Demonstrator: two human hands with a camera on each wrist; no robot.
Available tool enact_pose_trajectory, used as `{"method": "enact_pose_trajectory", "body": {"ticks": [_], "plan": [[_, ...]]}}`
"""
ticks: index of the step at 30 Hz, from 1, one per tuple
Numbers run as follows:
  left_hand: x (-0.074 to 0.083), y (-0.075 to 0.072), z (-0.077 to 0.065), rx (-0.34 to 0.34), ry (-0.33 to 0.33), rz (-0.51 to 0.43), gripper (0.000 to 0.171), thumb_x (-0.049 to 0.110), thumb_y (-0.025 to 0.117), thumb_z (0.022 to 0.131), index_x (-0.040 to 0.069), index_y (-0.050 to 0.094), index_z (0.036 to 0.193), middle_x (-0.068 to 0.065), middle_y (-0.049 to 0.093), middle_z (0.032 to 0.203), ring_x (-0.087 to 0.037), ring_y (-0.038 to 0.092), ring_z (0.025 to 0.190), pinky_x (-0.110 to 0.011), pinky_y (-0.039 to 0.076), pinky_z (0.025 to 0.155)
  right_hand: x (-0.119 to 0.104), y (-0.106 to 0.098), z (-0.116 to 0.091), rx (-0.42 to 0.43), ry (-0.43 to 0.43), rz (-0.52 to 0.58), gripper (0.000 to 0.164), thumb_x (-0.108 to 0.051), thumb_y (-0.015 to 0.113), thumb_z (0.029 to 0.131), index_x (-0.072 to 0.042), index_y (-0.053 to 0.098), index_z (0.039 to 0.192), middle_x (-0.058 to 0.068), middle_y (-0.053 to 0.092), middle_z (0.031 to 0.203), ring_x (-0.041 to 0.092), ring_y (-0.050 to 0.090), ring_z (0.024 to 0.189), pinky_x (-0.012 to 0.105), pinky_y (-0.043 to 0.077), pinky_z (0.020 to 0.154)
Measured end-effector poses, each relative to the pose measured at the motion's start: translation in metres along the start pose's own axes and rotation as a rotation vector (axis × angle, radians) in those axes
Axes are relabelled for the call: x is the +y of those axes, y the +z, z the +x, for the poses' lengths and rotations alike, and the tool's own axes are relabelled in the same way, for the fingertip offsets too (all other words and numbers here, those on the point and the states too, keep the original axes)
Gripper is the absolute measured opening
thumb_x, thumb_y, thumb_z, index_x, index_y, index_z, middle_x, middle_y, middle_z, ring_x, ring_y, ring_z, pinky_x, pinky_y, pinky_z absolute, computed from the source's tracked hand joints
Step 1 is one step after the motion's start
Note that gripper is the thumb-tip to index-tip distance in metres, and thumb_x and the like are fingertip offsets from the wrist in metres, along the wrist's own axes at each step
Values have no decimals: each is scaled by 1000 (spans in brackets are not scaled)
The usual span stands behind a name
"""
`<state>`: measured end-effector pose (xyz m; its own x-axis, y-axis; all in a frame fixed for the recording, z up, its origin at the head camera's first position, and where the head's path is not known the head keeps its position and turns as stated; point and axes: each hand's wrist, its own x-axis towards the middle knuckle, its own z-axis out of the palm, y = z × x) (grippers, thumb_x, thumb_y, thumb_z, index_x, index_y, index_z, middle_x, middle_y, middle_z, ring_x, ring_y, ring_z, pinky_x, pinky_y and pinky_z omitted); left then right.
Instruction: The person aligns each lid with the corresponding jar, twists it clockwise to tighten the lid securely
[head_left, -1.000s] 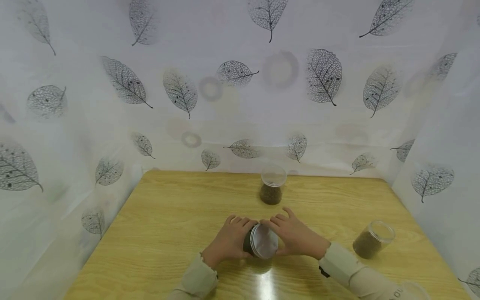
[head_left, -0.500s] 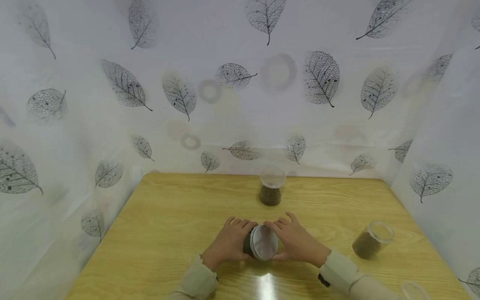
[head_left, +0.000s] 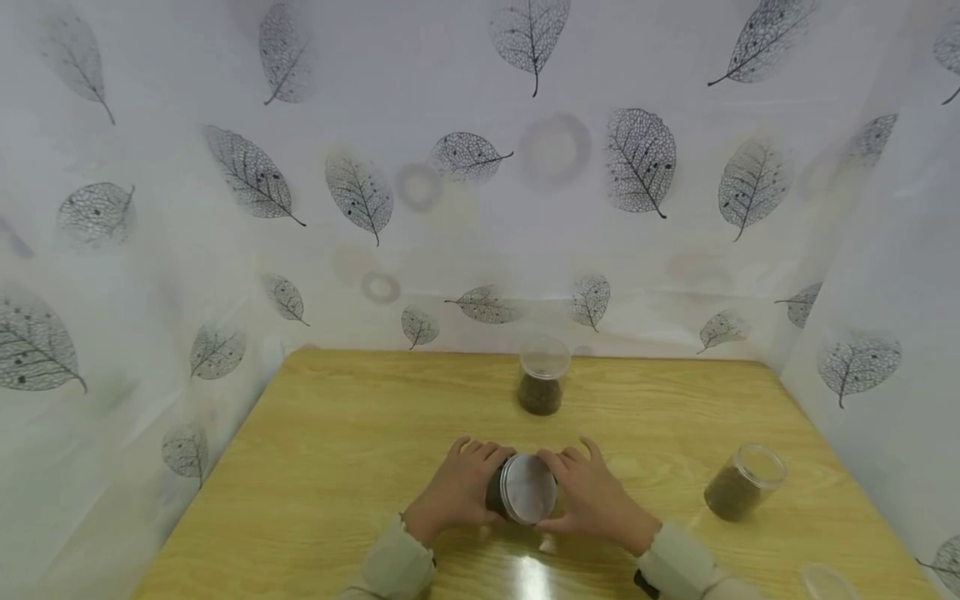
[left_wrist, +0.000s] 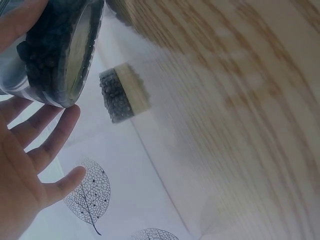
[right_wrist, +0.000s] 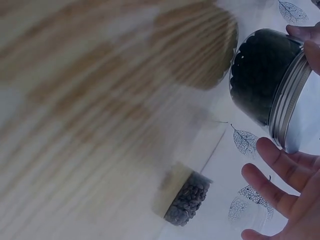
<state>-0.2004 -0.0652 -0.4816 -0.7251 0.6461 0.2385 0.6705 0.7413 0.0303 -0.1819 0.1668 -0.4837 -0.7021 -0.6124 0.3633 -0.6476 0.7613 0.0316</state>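
Jar tilted; left hand gripping body, right hand pinching silver lid between thumb and fingers.

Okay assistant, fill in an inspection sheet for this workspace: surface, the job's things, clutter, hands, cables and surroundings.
Surface: yellow wood-grain table, glossy, shining brightly toward the front.
Job's things: clear cylindrical jar with dark contents and silver metallic lid, tilted, lid end toward the right hand.
Clutter: clear cylindrical back jar, part-filled with dark pieces; similar clear cylindrical side jar at right; clear round item cut off at the picture's bottom edge, identity unclear.
Hands: left hand grips the jar's body; right hand holds the lid's rim.
Cables: nothing seen.
Surroundings: white sheeting printed with grey leaves.
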Motion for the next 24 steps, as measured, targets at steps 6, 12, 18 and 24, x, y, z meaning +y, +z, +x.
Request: {"method": "enact_pose_trajectory", "body": {"ticks": [6, 12, 18, 24], "plan": [[0, 1, -2, 6, -5, -4, 90, 59, 83, 54, 23, 49, 129, 6, 59, 120, -16, 57, 106, -47, 42, 100, -5, 3, -3, 24, 45, 38, 93, -68, 75, 55, -8, 53, 123, 1, 66, 100, 18, 60, 92, 62, 41, 91], [0, 1, -4, 10, -7, -10, 89, 59, 82, 55, 23, 49, 128, 6, 59, 120, -16, 57, 106, -48, 42, 100, -9, 2, -4, 23, 74, 53, 92, -66, 77, 55, -8, 52, 123, 2, 66, 100, 18, 59, 93, 61, 40, 92], [0, -1, -4, 1, -7, -13, 90, 59, 82, 54, 23, 48, 129, 6, 59, 120, -16, 56, 107, -46, 41, 101, -5, -3, 1, 1, 3, -1, 105, -68, 78, 50, -7, 48, 130, 4, 63, 106, 21, 58, 99, 60, 40, 93], [1, -3, -3, -19, -13, -3, 90, 60, 82, 55, 21, 49, 129, 5, 59, 121, -16, 56, 109, -46, 41, 102, 4, -14, 14, 20, -172, -47, 111, -66, 80, 47, -9, 45, 135, 2, 60, 114, 22, 55, 106, 62, 38, 96]]}}
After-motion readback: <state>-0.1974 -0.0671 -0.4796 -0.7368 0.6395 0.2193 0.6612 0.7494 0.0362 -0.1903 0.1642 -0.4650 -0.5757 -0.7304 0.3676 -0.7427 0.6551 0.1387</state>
